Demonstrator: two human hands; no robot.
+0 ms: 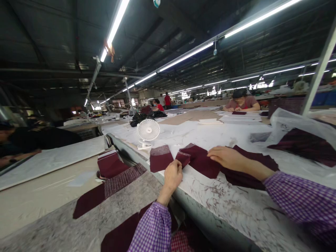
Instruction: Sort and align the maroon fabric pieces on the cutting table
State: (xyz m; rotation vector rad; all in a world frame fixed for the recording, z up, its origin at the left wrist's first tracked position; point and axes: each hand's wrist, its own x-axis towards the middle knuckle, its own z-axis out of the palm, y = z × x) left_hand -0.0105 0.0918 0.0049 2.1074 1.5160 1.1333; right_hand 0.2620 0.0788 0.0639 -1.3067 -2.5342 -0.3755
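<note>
My left hand (173, 175) is closed, fingers curled, on the near edge of a small maroon fabric piece (184, 158) at the table's front edge. My right hand (225, 157) lies with its fingers stretched out, fingertips on a larger maroon fabric piece (203, 162). Under the right wrist spread more dark maroon pieces (244, 178), partly hidden by the forearm. Left of the small piece is a maroon cut piece with a greyish upper band (161, 159).
A white clip fan (148, 131) stands on the white-covered table (210, 196). On the lower left surface lie a maroon stack (110, 164) and a two-tone strip (110, 190). A clear plastic bag (286, 126) with maroon fabric sits right. A co-worker (240, 101) leans over the far table.
</note>
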